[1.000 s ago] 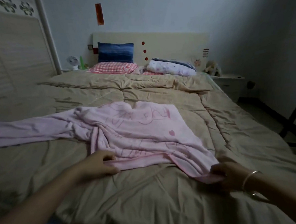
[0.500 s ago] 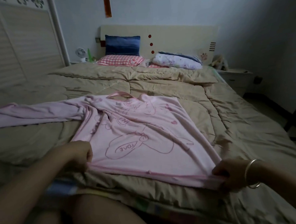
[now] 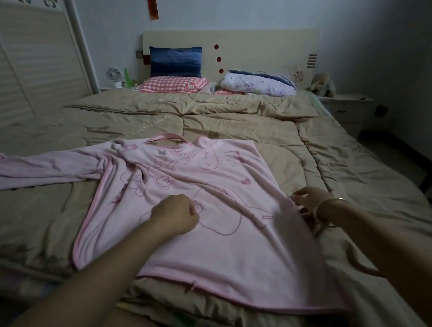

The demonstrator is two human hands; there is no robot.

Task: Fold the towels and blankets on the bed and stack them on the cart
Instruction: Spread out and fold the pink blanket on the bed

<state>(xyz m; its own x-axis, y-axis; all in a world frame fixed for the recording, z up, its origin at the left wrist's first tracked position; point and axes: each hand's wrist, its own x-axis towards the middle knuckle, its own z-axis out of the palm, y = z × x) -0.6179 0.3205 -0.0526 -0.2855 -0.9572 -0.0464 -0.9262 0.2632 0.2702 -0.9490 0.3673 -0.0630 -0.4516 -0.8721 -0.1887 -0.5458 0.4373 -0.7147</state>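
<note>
Pink towel [image 3: 202,240], printed with darker pink line drawings, is lying spread across the near half of the bed [image 3: 367,179], on top of a tan quilt [image 3: 207,118]. Its near hem is hanging just over the bed's near edge. Its hanging loop is pointing toward the headboard [image 3: 253,42]. A long pink stretch of cloth is running from its far left corner out to the bed's left edge; cannot tell whether it is the same piece.

Left grip [image 3: 174,215]: fingers are curling into a fist that is resting on the middle of the towel. Cannot tell whether any cloth is caught inside the fist.

Right grip [image 3: 310,200]: fingers are clamping on the towel's right edge, where the cloth is rising slightly; this area is blurring. Creases are running across the towel toward this hand. A metal bangle [image 3: 332,203] is sitting on the wrist.

At the bed's far edge, a blue pillow [image 3: 176,62] is leaning against the headboard, with a red checked pillow [image 3: 172,84] lying in front of it. A flowered bundle [image 3: 258,85] is lying toward the far right corner. A small white fan [image 3: 114,76] is standing beyond the far left corner. A nightstand [image 3: 345,105] is standing beside the far right corner.
</note>
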